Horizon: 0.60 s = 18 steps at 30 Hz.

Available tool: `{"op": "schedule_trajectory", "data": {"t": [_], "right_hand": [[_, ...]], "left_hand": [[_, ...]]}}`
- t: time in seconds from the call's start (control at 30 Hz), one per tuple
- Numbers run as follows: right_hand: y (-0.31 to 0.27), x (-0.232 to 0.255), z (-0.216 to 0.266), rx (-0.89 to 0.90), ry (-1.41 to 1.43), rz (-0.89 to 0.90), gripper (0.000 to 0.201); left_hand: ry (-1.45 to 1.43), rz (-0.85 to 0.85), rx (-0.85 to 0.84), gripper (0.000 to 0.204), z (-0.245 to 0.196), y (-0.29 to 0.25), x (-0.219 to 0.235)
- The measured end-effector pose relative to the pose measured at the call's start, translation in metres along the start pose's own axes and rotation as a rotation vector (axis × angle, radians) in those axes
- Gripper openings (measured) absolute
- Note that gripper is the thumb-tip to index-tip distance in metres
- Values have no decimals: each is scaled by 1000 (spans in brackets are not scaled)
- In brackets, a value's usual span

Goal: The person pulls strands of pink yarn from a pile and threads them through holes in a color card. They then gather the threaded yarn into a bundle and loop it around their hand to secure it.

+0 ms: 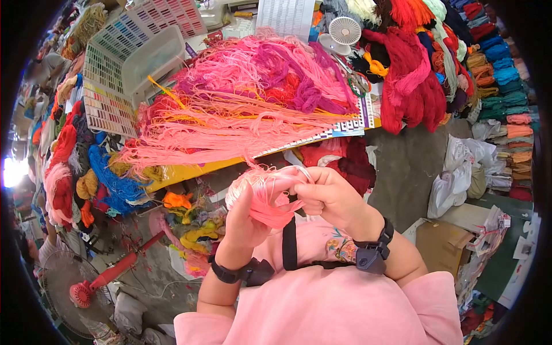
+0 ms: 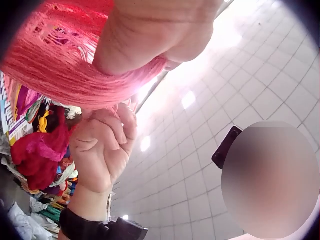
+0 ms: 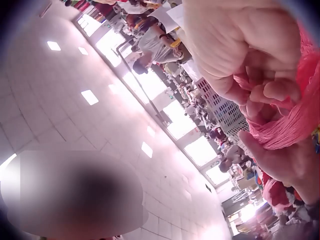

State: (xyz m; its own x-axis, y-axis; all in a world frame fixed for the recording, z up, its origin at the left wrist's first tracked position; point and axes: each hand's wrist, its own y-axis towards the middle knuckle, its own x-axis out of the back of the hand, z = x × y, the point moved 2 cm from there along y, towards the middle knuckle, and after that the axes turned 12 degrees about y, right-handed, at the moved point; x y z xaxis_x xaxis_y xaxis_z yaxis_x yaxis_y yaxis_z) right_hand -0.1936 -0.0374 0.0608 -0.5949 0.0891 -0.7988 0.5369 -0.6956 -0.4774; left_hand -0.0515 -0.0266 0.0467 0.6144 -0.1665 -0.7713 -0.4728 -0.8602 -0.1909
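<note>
A coral-pink skein of thread [image 1: 275, 213] is held up between both hands in front of the chest. My left hand [image 1: 241, 215] grips it, thumb on the near side, with the strands bunched across the fingers; in the left wrist view the skein [image 2: 75, 82] spreads out below the palm. Close at the other side, my right hand [image 1: 330, 198] has its fingers curled and pinches strands at the skein's end, where a pale loop shows by the fingertips. In the right wrist view the curled right fingers [image 3: 272, 92] sit inside the skein's bend, above the left hand [image 3: 287, 162].
A big heap of loose pink thread [image 1: 247, 109] covers the table ahead, with scissors [image 1: 356, 80] and a small white fan [image 1: 345, 31] beyond. Colour sample cards [image 1: 106, 75] stand at the left. A red-hubbed floor fan [image 1: 83, 293] stands lower left, a cardboard box [image 1: 443, 244] at right.
</note>
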Motion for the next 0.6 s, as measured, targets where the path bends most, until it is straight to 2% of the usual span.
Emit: {"op": "schedule_trajectory", "data": {"t": [0.13,0.2,0.33,0.53,0.6], "right_hand": [[3,-16,-3,23,-95,-107,12],[5,-28,-1,126,-390,-104,13],[7,-26,-1,116,-330,-128,9],[7,-14,-3,134,-250,-125,8],[7,-15,-2,180,-182,-108,7]], "left_hand": [[114,-77,4,59,7,2,-2],[190,-57,-14,60,6,4,-8],[86,-30,-12,61,7,6,-4],[-31,-46,-21,48,5,6,-4],[40,-155,2,39,7,8,0]]}}
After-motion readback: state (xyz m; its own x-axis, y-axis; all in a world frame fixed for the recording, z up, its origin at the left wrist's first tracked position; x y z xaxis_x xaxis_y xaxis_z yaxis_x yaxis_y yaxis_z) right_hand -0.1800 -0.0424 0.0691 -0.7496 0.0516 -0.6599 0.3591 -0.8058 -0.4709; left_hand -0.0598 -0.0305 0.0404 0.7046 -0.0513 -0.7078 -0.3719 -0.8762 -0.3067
